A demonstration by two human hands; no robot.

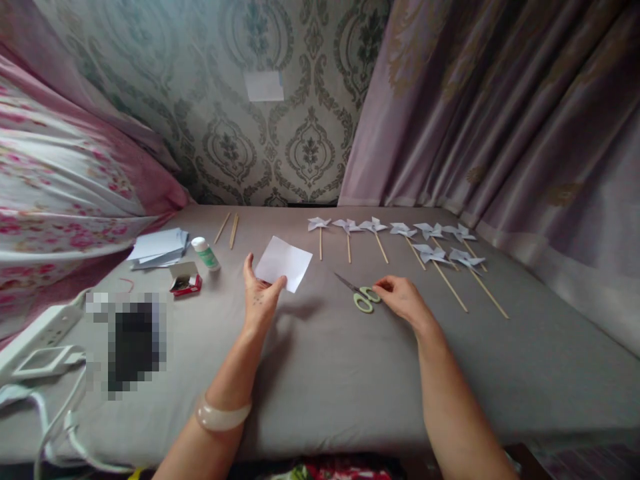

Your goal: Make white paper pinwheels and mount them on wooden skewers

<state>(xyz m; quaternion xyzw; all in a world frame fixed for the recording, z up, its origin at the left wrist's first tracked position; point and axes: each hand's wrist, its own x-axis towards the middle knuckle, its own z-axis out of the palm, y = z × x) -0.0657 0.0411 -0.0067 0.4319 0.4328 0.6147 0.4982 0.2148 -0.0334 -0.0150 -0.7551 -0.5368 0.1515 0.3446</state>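
My left hand point(260, 293) holds a square sheet of white paper point(285, 262) up over the table, the thumb on its near edge. The sheet shows a faint crease. To the right, my right hand point(403, 299) has its fingertips pinched at one green handle of a pair of scissors point(364, 299). The scissors' blades point to the far left and look slightly apart. Beyond my right hand are several white paper pinwheels point(374, 225) on wooden sticks.
At left are a stack of paper point(159, 247), a white glue bottle point(205, 253), an open small red box point(186, 285) and several wooden sticks point(233, 231). A white power strip point(47, 337) with cables lies at the near left. Curtains point(480, 100) hang at the right.
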